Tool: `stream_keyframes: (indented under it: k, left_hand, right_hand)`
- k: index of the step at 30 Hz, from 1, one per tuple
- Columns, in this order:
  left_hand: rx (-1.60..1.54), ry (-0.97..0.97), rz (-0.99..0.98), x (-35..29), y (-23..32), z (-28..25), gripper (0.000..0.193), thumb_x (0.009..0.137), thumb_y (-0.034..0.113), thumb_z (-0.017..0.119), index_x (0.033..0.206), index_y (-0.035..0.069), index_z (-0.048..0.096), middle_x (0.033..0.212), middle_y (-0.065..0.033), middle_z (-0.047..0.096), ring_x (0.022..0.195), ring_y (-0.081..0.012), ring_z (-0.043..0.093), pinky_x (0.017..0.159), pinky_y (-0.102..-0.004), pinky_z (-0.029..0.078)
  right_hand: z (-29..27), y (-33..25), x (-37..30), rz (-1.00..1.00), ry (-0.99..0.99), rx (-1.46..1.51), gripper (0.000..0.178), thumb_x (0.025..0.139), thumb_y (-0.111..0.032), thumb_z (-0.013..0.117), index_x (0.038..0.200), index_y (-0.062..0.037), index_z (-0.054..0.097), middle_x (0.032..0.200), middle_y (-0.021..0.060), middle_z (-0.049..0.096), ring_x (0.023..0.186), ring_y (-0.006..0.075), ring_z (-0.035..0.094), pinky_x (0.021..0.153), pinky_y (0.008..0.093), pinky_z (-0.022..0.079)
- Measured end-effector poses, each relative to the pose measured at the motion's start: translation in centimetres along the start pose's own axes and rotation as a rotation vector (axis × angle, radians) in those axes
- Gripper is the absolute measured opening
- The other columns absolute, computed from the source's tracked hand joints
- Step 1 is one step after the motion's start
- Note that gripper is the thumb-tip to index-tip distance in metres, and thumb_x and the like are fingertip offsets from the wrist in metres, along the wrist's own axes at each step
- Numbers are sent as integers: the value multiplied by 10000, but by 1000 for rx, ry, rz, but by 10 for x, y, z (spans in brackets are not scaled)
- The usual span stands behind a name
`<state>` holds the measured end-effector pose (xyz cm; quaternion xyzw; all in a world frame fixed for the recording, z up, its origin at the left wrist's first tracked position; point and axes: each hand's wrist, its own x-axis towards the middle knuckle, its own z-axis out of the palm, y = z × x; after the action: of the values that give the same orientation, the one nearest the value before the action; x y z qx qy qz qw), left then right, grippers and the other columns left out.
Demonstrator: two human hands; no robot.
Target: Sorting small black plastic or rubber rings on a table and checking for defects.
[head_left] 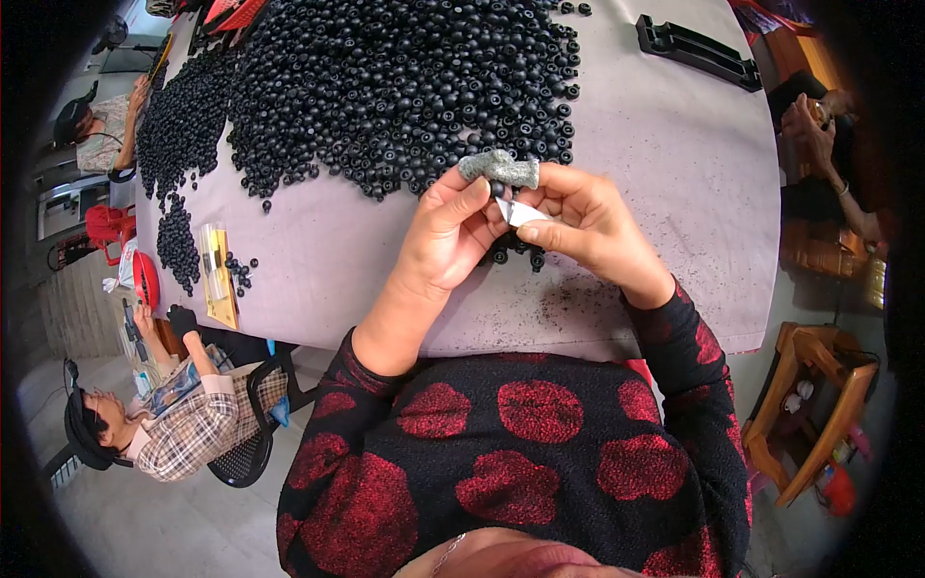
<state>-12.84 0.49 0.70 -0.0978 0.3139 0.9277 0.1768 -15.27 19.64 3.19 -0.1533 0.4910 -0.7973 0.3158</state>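
Note:
My left hand [436, 236] pinches a small round black part [497, 190] between thumb and fingers, just above the table's near side. My right hand [602, 231] grips a small white blade [523, 213], its pointed tip close to or touching the black part. Grey knitted finger covers [496, 167] wrap the index fingers of both hands, which meet behind the part. Beyond my hands spreads a big heap of similar black parts [405, 87], some with a hole in the middle. Several more lie under my fingers, partly hidden.
The pale tabletop [674, 193] carries dark crumbs near its front edge. A long black tray-like piece [699, 53] lies far right. Smaller heaps of parts [183, 116] and a yellow packet [221, 279] are at left. People sit nearby; a wooden stool [809, 414] stands right.

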Motion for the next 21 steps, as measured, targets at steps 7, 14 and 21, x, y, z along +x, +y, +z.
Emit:
stream_keyframes:
  k: [7, 14, 21]
  left_hand:
    - [-13, 36, -20, 0, 2, 4, 179, 916, 157, 645, 1076, 77, 638, 894, -17, 655, 776, -114, 608, 714, -279, 521]
    - [47, 23, 0, -1, 2, 5, 184, 920, 153, 638, 1082, 66, 636, 881, -20, 647, 745, -110, 589, 697, -268, 510]
    - [81, 0, 27, -2, 3, 8, 194, 914, 138, 642, 1090, 58, 633, 888, -24, 644, 722, -109, 565, 685, -254, 499]
  right_hand:
    - [-3, 2, 1, 20, 10, -6, 311, 902, -67, 637, 1189, 18, 555, 977, 3, 625, 886, 47, 570, 759, 206, 469]
    - [-5, -6, 1, 81, -12, 49, 334, 902, -101, 642, 1211, 3, 569, 960, -2, 646, 795, 26, 562, 651, 174, 448]
    - [-6, -7, 0, 81, -11, 28, 353, 907, -114, 638, 1231, 6, 566, 955, -2, 655, 774, 12, 553, 625, 163, 428]
